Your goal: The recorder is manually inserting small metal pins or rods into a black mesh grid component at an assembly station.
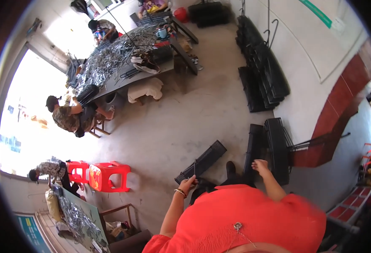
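My left hand (187, 184) is closed around a thin metal rod (195, 167) at the near end of a long black slatted bundle (206, 157). That bundle lies slanting on the floor in front of me. My right hand (260, 165) is raised beside a second black bundle (254, 141); its fingers are loosely curled and apart, and I see nothing in them. A wider black bundle (276, 143) stands just right of that one, with thin rods (308, 143) sticking out to its right. My shoe (230, 168) is between the bundles.
Several black bundles (261, 63) lean along the right wall. A long table (118, 84) heaped with shiny metal strips (105, 63) has people seated around it. Red plastic stools (109, 176) stand at left, near another person (52, 170) at a smaller table (84, 204).
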### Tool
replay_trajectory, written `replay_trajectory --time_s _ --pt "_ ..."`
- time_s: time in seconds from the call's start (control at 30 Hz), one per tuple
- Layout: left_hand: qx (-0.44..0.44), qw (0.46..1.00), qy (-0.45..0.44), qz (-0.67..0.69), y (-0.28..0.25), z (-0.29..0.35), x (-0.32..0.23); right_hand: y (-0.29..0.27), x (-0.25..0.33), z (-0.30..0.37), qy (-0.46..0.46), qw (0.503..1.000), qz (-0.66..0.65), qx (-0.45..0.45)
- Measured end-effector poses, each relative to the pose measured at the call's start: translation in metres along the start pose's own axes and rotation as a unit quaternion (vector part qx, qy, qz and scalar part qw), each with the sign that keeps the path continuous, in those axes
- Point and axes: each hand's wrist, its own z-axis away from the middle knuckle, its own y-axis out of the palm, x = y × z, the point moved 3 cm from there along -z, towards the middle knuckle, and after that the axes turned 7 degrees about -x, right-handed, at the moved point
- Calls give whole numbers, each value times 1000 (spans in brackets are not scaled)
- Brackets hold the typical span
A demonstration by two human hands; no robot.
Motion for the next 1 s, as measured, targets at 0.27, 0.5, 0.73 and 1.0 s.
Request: replay_trajectory --time_s 0.27,0.5,0.73,1.0 --pt "13 967 38 251 -20 -9 -13 194 -5 129 -236 884 282 289" --pt "19 975 66 213 -35 27 -32 276 -23 207 -483 699 421 318" --pt "83 960 169 208 -25 115 -105 312 -45 211 -504 695 405 315" --pt "145 939 249 187 -5 185 -155 366 -43 219 -440 690 280 502"
